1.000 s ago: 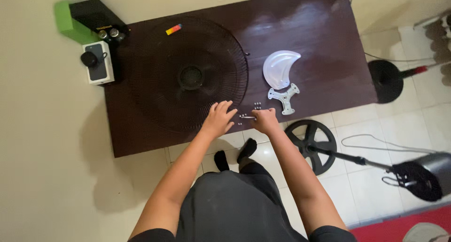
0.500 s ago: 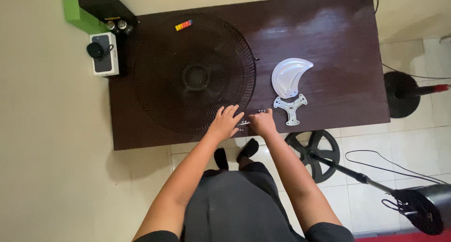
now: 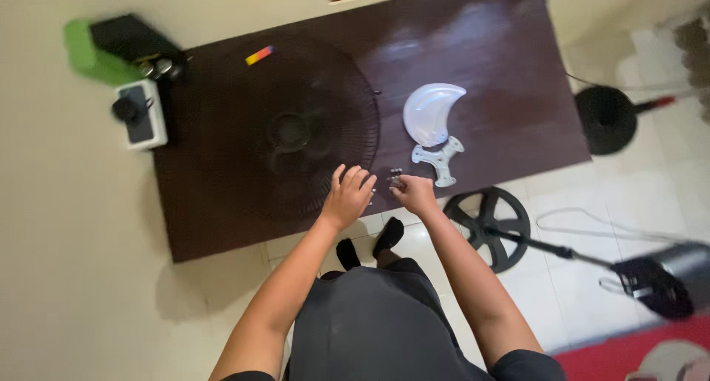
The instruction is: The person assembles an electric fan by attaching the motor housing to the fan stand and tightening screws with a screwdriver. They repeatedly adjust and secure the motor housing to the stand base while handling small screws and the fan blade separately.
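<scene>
My left hand [image 3: 347,196] lies open with fingers spread on the near rim of a large black round fan grille [image 3: 285,129], which lies flat on a dark brown table [image 3: 481,48]. My right hand [image 3: 416,192] is curled at the table's near edge, fingertips at a cluster of small silver screws [image 3: 396,176]. Blur hides whether it pinches one. Just beyond the screws are a white cross-shaped bracket [image 3: 438,159] and a white curved fan blade [image 3: 431,111].
A white box with a black item [image 3: 137,115] and a green-and-black box [image 3: 111,48] sit at the table's left end. On the tiled floor to the right are a black spoked base [image 3: 488,218], a round black stand base [image 3: 606,118] and a fan motor head [image 3: 662,277].
The view has shifted and blurred. My right hand has drawn in slightly over the screws. My left hand stays on the grille rim.
</scene>
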